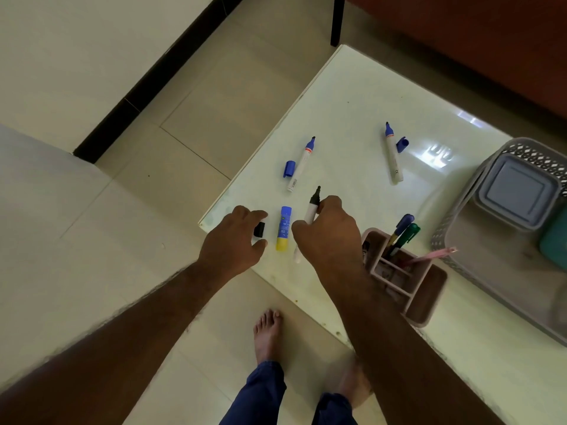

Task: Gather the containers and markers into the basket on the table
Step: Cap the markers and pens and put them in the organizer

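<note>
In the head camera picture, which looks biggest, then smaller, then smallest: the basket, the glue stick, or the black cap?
1. Basket, by far the biggest.
2. Glue stick.
3. Black cap, smallest, partly hidden by the left hand.

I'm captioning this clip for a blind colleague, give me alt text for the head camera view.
Seen from above, the right hand holds an uncapped black marker while the left hand pinches its black cap, over a white table. Nearby lie a glue stick, two uncapped blue markers, and a grey basket.

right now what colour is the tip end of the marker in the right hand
Black, on the white-barrelled uncapped marker the right hand grips; head view.
</note>
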